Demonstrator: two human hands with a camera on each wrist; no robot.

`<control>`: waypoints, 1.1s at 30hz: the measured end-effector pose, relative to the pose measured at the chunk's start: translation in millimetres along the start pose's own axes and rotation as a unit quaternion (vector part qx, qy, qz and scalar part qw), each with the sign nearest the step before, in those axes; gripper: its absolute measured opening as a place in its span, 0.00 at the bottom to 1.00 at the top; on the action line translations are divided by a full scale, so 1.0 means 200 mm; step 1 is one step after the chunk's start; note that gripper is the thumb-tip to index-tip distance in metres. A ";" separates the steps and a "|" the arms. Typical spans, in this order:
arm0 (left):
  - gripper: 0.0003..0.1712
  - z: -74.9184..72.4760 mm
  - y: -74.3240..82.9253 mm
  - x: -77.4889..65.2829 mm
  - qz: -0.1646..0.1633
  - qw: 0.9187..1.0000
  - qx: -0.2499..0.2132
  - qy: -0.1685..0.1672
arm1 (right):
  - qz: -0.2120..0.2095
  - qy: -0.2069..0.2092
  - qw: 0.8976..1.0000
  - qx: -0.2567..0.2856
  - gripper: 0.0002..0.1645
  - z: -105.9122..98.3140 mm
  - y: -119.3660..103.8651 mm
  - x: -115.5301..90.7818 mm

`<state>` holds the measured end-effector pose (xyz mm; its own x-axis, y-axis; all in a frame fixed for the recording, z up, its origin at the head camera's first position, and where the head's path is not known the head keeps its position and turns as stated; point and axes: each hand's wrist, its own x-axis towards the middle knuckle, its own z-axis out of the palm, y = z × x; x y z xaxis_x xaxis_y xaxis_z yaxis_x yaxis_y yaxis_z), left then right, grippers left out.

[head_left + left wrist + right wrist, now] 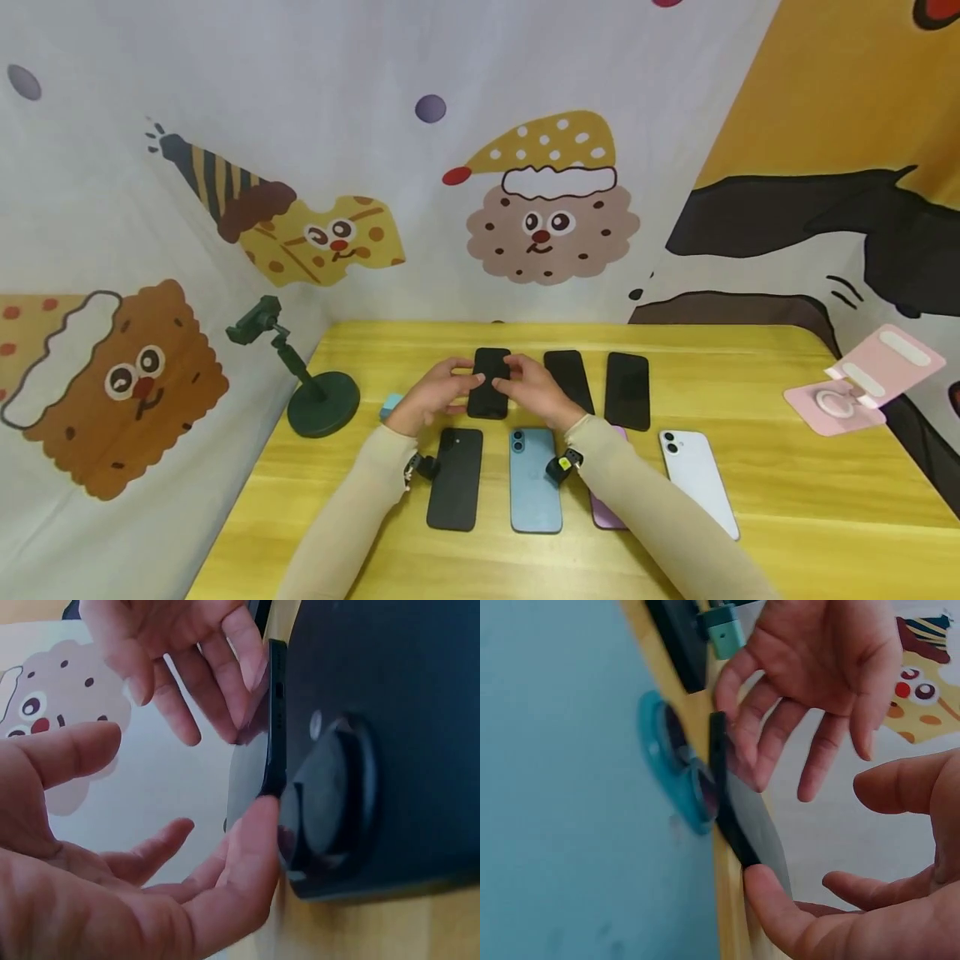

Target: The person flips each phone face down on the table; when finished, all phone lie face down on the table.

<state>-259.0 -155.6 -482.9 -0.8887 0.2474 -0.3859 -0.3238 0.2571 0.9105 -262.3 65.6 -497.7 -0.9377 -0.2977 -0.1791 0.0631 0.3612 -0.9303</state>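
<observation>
A black phone (490, 404) lies screen up at the back of the table, between the two hands. My left hand (435, 393) is at its left edge, with the fingertips touching the side and the thumb raised. On the opposite edge, the fingertips of my right hand (542, 392) touch the phone, thumb likewise lifted. Both wrist views show the phone's dark edge (277, 712) low between the loosely bent fingers. Nearer the body are a black phone (455, 483) and a blue phone (535, 492), both back up. A purple phone (607, 512) is partly covered by the right forearm.
Two more dark phones (628, 390) lie screen up to the right of the hands, one partly behind the right wrist. A white phone (697, 475) is further right. Stands: green (322, 408) at left, pink (836, 408) at right. A small light-blue object (390, 405) sits beside the left hand.
</observation>
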 end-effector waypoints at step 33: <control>0.37 0.00 -0.01 0.05 0.057 0.994 -0.075 -0.061 | -0.010 -0.007 0.996 0.089 0.32 0.04 -0.01 0.05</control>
<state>-267.3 -153.6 -488.5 -0.8797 0.3799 -0.2861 -0.2764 0.0812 0.9576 -269.0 54.1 -500.4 -0.9347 -0.3156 -0.1634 0.1054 0.1928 -0.9756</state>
